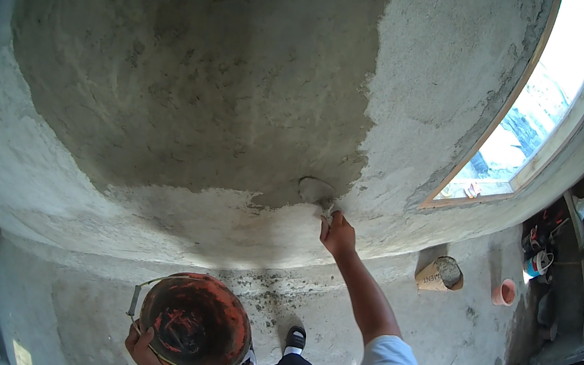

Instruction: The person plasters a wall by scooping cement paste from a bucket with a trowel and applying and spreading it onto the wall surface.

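Observation:
My right hand grips the handle of a trowel. Its rounded metal blade lies against the wall, at the lower right edge of a dark, wet patch of plaster. Around that patch the wall is paler and looks dry. Down at the left, my left hand holds a reddish bucket by its rim, with the thumb over the edge. The bucket tilts toward me, and its inside is smeared with dark residue. A wire handle hangs at its left side.
A wood-framed window opens in the wall at the right. On the floor below stand an open paper sack of grey material and a small pink pail. Mortar crumbs lie by the wall's foot. Buckets and clutter line the far right.

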A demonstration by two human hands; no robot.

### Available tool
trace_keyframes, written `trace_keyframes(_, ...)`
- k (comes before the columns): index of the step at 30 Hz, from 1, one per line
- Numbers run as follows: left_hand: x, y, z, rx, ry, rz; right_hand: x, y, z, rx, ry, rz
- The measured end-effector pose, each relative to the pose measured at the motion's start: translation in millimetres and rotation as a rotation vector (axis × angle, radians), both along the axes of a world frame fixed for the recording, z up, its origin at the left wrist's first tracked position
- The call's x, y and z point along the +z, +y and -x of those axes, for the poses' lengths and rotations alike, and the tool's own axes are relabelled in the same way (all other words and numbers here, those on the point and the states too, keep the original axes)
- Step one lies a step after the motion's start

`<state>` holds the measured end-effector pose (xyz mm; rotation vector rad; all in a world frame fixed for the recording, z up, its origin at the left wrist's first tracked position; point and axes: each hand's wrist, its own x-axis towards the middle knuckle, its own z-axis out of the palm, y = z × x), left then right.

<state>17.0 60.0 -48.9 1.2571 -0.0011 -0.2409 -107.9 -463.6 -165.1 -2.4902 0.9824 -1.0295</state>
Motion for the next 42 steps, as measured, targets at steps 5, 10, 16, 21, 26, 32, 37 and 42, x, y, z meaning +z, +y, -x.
trace_keyframes(5,0.9,-15.4,8.7,0.043,0.001,0.079,-6.5,-22.2,41.9,0.142,0.583,0.067)
trace_keyframes(10,4.5,-17.7,19.2,0.102,-0.040,0.089,21.3,-1.9,54.3,0.173,0.470,0.030)
trace_keyframes(16,-0.9,-24.5,24.8,0.075,-0.024,0.069,8.7,-10.1,10.4,0.042,0.313,0.000)
trace_keyframes(21,3.3,-25.0,34.3,0.097,-0.038,0.107,-58.8,16.5,50.2,0.174,0.591,-0.111)
trace_keyframes(26,7.0,-17.5,34.9,0.119,-0.047,0.084,-40.3,1.8,76.6,0.158,0.310,0.018)
trace_keyframes(32,-6.9,-23.7,34.4,0.097,-0.049,0.072,0.5,-16.6,25.1,-0.039,0.086,-0.128)
trace_keyframes(37,-1.0,-27.9,42.6,0.076,-0.047,0.051,-71.9,9.0,39.8,0.015,0.329,-0.226)
trace_keyframes(42,-0.4,-14.9,38.5,0.107,-0.015,0.097,-51.4,35.3,53.8,0.140,0.224,-0.184)
